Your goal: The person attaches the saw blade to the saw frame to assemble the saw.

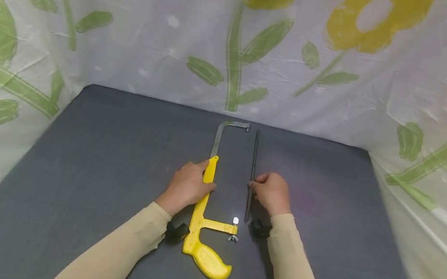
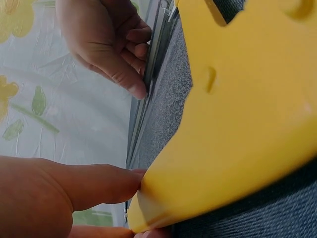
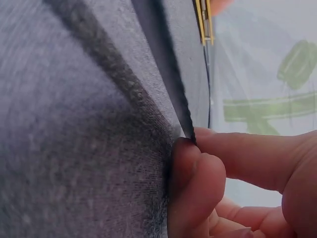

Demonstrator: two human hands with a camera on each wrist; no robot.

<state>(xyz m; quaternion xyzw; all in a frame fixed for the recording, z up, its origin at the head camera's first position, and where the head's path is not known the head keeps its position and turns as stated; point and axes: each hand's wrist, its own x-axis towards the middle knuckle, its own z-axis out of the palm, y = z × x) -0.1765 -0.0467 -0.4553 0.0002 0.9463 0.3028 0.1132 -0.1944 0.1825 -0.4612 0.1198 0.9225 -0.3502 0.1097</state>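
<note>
A yellow hacksaw frame [image 1: 198, 213] without a blade across its gap lies on the dark table, its handle [image 1: 210, 262] toward me and its bare metal arm [image 1: 217, 138] pointing away. My left hand [image 1: 186, 185] grips the yellow bar between thumb and fingers, near its middle. Just right of the frame, my right hand [image 1: 274, 194] pinches a dark hacksaw blade [image 1: 255, 154] that runs roughly parallel to the bar. The right wrist view shows the toothed edge of the blade [image 3: 166, 59] above its shadow, with the pinched part hidden by fingertips [image 3: 185, 153].
A wing nut [image 1: 232, 238] sits at the end of the frame's short yellow arm. The grey cloth-covered table [image 1: 114, 166] extends to both sides. A whitish curtain [image 1: 141, 48] with printed yellow flowers hangs round its back and sides.
</note>
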